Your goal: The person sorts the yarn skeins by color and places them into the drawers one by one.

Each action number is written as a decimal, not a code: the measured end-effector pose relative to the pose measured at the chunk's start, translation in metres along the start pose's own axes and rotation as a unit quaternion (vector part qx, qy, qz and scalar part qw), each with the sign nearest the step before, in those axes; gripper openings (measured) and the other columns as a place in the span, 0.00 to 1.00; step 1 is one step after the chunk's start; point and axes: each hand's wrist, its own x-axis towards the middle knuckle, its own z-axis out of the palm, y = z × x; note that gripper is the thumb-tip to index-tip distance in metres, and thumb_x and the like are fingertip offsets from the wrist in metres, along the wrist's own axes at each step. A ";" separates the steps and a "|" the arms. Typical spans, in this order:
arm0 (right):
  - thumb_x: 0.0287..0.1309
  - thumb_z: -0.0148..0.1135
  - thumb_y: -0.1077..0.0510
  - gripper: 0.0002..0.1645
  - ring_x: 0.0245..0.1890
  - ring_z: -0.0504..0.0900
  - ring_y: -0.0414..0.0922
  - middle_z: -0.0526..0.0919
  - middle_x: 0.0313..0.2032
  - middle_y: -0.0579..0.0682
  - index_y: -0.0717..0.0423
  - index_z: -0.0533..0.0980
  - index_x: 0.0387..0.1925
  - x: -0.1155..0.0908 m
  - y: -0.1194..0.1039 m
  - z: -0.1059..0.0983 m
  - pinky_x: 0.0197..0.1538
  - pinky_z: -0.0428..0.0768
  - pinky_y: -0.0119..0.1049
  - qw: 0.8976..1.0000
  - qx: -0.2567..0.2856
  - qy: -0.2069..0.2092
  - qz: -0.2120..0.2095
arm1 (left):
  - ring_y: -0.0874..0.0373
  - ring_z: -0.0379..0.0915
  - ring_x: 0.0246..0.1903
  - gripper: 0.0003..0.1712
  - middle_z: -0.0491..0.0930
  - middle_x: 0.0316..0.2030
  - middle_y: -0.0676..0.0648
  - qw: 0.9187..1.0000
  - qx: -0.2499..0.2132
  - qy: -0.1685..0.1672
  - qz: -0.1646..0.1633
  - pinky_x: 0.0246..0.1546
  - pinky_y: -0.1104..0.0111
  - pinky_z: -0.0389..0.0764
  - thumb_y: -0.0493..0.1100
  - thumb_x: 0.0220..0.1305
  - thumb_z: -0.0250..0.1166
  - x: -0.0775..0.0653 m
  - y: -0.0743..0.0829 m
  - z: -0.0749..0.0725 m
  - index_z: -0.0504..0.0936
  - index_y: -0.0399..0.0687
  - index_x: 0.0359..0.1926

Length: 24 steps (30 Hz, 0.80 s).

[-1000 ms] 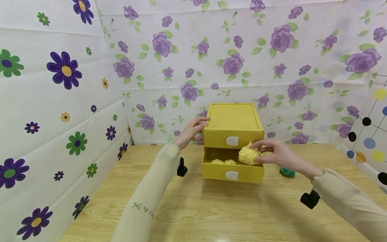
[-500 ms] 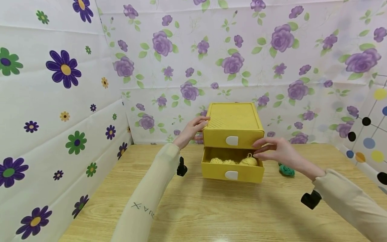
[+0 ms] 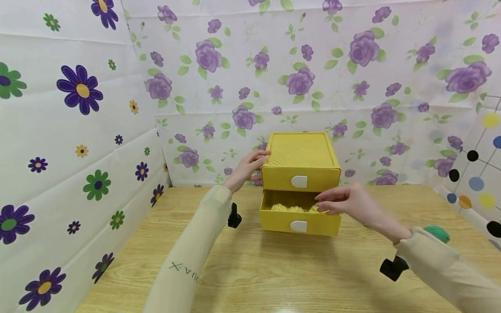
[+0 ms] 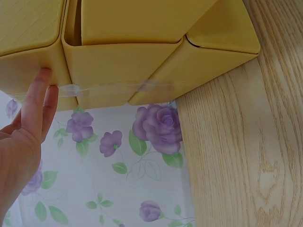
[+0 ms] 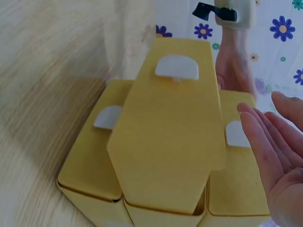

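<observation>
A yellow drawer cabinet (image 3: 300, 150) stands on the table, its middle drawer (image 3: 274, 224) pulled out. Inside that drawer lie yellow balls of yarn (image 3: 279, 208), the rightmost partly covered by fingers. My left hand (image 3: 245, 171) rests against the cabinet's left side; the left wrist view shows its fingertips (image 4: 44, 73) touching the side wall. Over the drawer's right end hovers my right hand (image 3: 358, 206), fingers nearly straight and nothing between them. In the right wrist view, the right hand (image 5: 284, 156) is beside the drawer front (image 5: 168, 127), and the yarn is hidden there.
A green ball of yarn (image 3: 437, 233) sits on the wooden table (image 3: 266, 274) behind my right sleeve. A scrap of green shows under the right wrist. Flowered cloth (image 3: 219, 108) hangs behind and at the left.
My right hand has lowered a yellow ball of yarn into the drawer and let go of it, then shifted slightly left. The left hand stays on the cabinet.
</observation>
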 end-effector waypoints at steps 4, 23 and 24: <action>0.53 0.62 0.64 0.15 0.34 0.80 0.57 0.82 0.34 0.58 0.70 0.78 0.41 -0.002 0.001 0.010 0.35 0.78 0.44 1.000 0.017 0.000 0.005 | 0.49 0.68 0.47 0.23 0.66 0.55 0.48 1.000 0.000 0.000 0.000 0.41 0.53 0.72 0.53 0.67 0.51 0.000 0.001 0.000 0.68 0.54 0.61; 0.51 0.66 0.58 0.10 0.29 0.82 0.44 0.83 0.30 0.46 0.59 0.83 0.36 -0.015 0.021 0.037 0.30 0.78 0.34 0.992 -0.122 0.031 0.010 | 0.44 0.65 0.49 0.25 0.61 0.59 0.41 1.000 -0.010 -0.024 -0.018 0.46 0.45 0.66 0.46 0.70 0.47 -0.014 0.026 0.005 0.60 0.43 0.65; 0.50 0.66 0.58 0.10 0.28 0.82 0.43 0.83 0.30 0.45 0.58 0.83 0.36 -0.015 0.022 0.039 0.30 0.78 0.33 0.990 -0.134 0.035 0.004 | 0.44 0.65 0.49 0.25 0.61 0.59 0.41 1.000 -0.009 -0.023 -0.017 0.46 0.46 0.66 0.46 0.70 0.47 -0.014 0.027 0.005 0.60 0.43 0.65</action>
